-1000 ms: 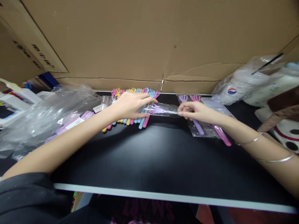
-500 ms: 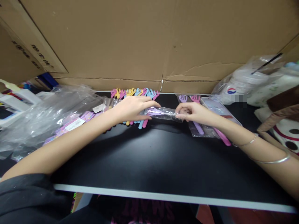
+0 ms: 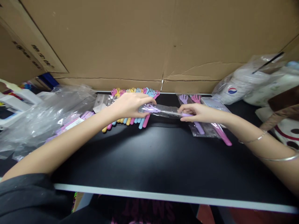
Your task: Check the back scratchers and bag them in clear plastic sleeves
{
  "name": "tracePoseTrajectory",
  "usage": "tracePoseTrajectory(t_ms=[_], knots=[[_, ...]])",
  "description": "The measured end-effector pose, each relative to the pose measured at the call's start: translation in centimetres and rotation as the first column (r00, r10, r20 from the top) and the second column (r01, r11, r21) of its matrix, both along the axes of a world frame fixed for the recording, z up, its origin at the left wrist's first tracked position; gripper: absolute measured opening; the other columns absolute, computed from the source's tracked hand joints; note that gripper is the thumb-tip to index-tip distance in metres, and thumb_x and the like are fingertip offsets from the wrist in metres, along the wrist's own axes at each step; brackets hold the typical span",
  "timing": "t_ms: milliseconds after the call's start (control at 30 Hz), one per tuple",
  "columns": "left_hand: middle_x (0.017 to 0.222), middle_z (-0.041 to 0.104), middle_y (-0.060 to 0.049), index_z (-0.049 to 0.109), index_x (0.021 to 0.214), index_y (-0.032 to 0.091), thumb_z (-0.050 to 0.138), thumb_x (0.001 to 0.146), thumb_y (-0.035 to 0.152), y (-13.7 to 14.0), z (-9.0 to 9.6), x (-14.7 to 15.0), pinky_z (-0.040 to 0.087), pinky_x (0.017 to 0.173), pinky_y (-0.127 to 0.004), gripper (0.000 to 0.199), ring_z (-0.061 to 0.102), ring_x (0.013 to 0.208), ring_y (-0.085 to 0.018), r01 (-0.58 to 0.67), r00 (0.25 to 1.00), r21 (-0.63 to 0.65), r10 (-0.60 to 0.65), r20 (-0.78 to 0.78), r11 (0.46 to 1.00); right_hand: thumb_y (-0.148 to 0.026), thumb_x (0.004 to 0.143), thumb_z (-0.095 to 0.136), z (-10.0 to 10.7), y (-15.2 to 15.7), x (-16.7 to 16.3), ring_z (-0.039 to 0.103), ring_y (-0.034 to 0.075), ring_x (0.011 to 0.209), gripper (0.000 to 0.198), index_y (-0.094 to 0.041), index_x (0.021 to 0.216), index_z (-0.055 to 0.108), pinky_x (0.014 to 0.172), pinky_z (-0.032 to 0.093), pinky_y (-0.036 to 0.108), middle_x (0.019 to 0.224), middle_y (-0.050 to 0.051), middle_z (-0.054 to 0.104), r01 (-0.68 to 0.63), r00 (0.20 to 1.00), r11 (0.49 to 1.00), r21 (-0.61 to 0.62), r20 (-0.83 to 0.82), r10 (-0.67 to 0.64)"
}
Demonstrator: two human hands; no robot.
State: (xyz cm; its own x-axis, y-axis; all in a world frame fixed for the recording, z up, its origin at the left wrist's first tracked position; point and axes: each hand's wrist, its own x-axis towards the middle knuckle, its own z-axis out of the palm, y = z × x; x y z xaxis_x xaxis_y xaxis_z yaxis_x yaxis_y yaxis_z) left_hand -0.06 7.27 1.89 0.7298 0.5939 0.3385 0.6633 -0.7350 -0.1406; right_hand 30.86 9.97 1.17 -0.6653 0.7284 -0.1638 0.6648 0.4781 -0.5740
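A purple back scratcher (image 3: pixel 150 108) in a clear plastic sleeve is stretched level between my hands, above the black table. My left hand (image 3: pixel 132 107) grips it by the clawed head end, thumb below and fingers above. At the other end, my right hand (image 3: pixel 193 112) pinches the purple handle, with its fingers closed around it. Behind and below my left hand lies a row of pink, yellow and blue back scratchers (image 3: pixel 141 123), partly covered by that hand. Beneath my right hand are a bagged purple back scratcher (image 3: pixel 198 127) and a pink one (image 3: pixel 223 137).
Clear plastic bags (image 3: pixel 56 109) with printed purple cards are heaped at the left, beside a white object (image 3: pixel 17 104). A phone (image 3: pixel 216 102) lies behind my right hand. A bagged Pepsi cup (image 3: pixel 243 84) and a plush-like bag (image 3: pixel 285 124) stand right. Cardboard (image 3: pixel 140 46) walls the back.
My right hand has shifted slightly right, and the purple handle now shows at its fingertips. My left hand has moved slightly left, uncovering more handles of the row beneath.
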Motion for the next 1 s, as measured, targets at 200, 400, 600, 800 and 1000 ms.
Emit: tracePoseTrajectory(t_ms=[200,400,600,800,1000], knots=[[0.102,0.071,0.000,0.062,0.112,0.026,0.055,0.086,0.042,0.2,0.3,-0.6,0.038,0.059,-0.020,0.031,0.066,0.088,-0.016,-0.042,0.999,0.020,0.042,0.029,0.999,-0.057,0.078,0.061,1.4,0.0,0.6,0.056,0.016,0.074,0.046,-0.021,0.106,0.061,0.064,0.041,0.027,0.085,0.002,0.062,-0.002,1.000,0.999,-0.032,0.026,0.003],[0.111,0.069,-0.001,0.059,0.115,0.025,0.056,0.089,0.037,-0.1,-0.1,0.1,0.044,0.073,-0.022,0.029,0.065,0.098,-0.016,0.060,0.996,-0.029,-0.058,0.062,0.998,-0.058,0.079,0.060,0.5,-0.5,-0.4,0.060,0.019,0.078,0.045,-0.020,0.104,0.061,0.072,0.044,0.031,0.089,0.004,0.066,-0.008,0.998,1.000,0.016,-0.061,0.009],[0.111,0.067,-0.002,0.057,0.119,0.024,0.056,0.091,0.030,-1.2,-0.1,1.0,0.045,0.075,-0.023,0.028,0.064,0.099,-0.017,0.079,0.996,-0.038,-0.078,0.042,0.996,-0.056,0.082,0.056,0.0,-1.4,-1.5,0.060,0.021,0.085,0.041,-0.023,0.106,0.061,0.073,0.042,0.031,0.095,0.005,0.067,-0.005,0.998,0.995,0.101,-0.065,0.012],[0.119,0.063,-0.007,0.053,0.124,0.021,0.058,0.091,0.036,-0.7,-0.5,1.0,0.046,0.085,-0.027,0.036,0.059,0.109,-0.020,0.107,0.994,-0.042,-0.107,0.005,0.993,-0.054,0.083,0.055,-0.4,-1.2,-1.4,0.060,0.021,0.084,0.040,-0.022,0.107,0.058,0.072,0.042,0.030,0.094,0.005,0.066,-0.016,0.998,0.994,0.104,-0.051,0.022],[0.132,0.055,-0.009,0.049,0.131,0.019,0.051,0.095,0.036,-5.6,2.9,2.0,0.042,0.099,-0.033,0.040,0.051,0.120,-0.021,0.160,0.987,-0.126,-0.158,0.027,0.979,-0.055,0.085,0.053,-1.0,-0.8,-1.2,0.062,0.021,0.079,0.042,-0.020,0.109,0.056,0.072,0.045,0.032,0.091,0.006,0.066,-0.028,0.996,0.998,0.065,-0.077,0.033]])
